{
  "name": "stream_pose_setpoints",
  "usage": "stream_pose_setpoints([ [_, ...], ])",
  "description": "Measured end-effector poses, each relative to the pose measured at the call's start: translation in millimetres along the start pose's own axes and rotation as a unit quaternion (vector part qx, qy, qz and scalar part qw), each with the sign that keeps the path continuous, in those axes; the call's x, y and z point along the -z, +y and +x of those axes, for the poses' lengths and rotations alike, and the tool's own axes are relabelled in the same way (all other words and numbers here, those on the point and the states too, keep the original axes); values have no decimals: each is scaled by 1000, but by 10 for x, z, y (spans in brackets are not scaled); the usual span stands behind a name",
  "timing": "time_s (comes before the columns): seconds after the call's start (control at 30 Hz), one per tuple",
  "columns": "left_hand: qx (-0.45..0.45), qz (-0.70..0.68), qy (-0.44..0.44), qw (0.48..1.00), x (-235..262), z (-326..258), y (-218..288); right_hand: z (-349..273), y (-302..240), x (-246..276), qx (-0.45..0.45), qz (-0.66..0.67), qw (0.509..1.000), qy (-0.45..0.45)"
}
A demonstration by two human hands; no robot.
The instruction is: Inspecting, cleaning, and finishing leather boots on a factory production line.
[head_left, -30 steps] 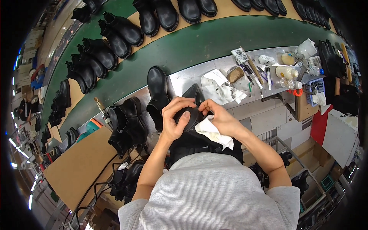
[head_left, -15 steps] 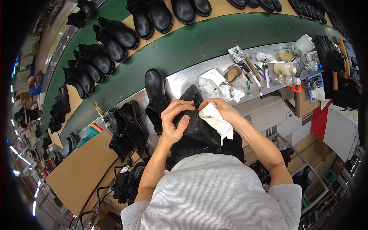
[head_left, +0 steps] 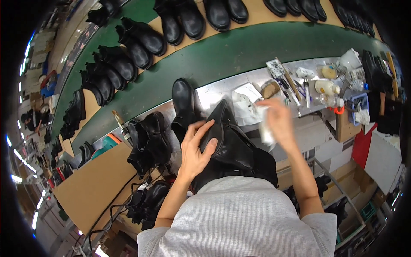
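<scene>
My left hand (head_left: 195,147) lies flat on the side of a black leather boot (head_left: 231,141) that rests tilted in front of my chest, toe pointing away. My right hand (head_left: 280,120) is blurred, raised to the right of the boot and gripping a white cloth (head_left: 266,128). It hovers near the metal workbench edge, apart from the boot. A second black boot (head_left: 183,105) stands upright on the bench just left of the held one.
A green conveyor belt (head_left: 222,60) curves past, with rows of black boots (head_left: 128,47) on tan boards beyond it. The metal bench (head_left: 252,88) holds crumpled white rags, brushes, small bottles and pens. More black boots (head_left: 147,143) and a cardboard sheet (head_left: 94,184) sit at my left.
My right hand has lifted the white cloth off the boot and swung it right, toward the bench. My left hand stays on the boot, which has tipped slightly.
</scene>
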State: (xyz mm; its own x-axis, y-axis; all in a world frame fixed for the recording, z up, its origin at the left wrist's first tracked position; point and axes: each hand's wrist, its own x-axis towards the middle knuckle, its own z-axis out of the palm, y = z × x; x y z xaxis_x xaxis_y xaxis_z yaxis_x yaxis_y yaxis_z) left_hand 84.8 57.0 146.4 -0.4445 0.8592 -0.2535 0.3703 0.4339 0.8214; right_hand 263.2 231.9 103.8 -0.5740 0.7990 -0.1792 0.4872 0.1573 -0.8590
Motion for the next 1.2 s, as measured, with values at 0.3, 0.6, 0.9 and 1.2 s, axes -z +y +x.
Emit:
stream_pose_setpoints([
  [0.3,80,-242,139,957,-177,-254,-222,578,107,160,-114,172,966,-154],
  [0.6,143,279,53,948,574,872,-1070,903,-2,-1183,-14,-141,907,-397],
  [0.9,189,50,38,980,483,1057,-1710,700,141,-1541,-111,25,949,-295],
  [1.2,49,-533,-43,844,701,585,-1328,839,525,-637,-146,420,794,-415],
])
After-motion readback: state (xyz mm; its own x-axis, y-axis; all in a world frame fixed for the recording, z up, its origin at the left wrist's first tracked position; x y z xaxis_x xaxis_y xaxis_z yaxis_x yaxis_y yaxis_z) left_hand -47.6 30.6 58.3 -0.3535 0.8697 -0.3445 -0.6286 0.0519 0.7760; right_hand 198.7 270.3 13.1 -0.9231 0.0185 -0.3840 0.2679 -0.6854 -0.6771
